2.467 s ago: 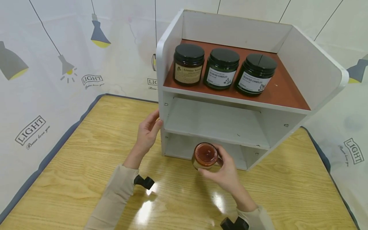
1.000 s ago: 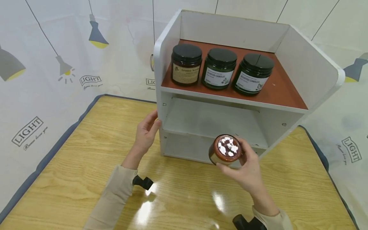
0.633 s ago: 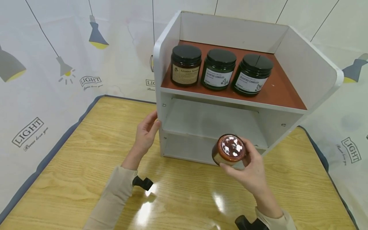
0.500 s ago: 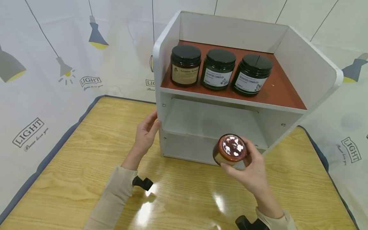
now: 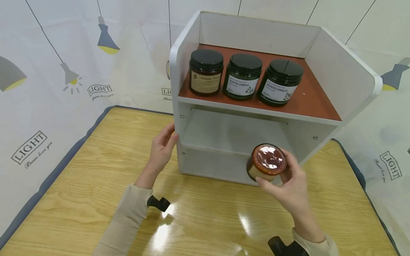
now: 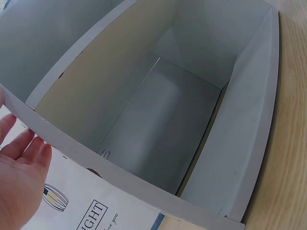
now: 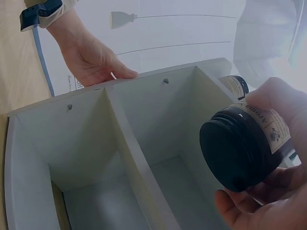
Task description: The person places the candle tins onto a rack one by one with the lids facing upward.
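Note:
My right hand (image 5: 291, 188) holds an amber candle jar (image 5: 269, 160) upside down in front of the lower shelves, thumb on one side and fingers on the other. In the head view its glass base faces up; the right wrist view shows its black lid (image 7: 223, 153) and cream label. My left hand (image 5: 161, 149) touches the left side of the white shelf unit (image 5: 346, 71), fingers along the outer face and thumb by the front edge. An amber candle jar (image 5: 206, 73) and two green candle jars, one (image 5: 242, 76) beside the other (image 5: 280, 83), stand upright on top with black lids.
The unit's red-brown top board (image 5: 317, 99) has raised walls at the back and sides. Below are a middle shelf (image 5: 234, 131) and a bottom compartment (image 5: 211, 165). A wooden table (image 5: 198, 220) carries the unit, with a lamp-printed cloth (image 5: 134, 64) behind.
My right hand has carried the amber jar to the right and slightly up, away from the lower compartment's middle. The left hand keeps its place on the unit's side.

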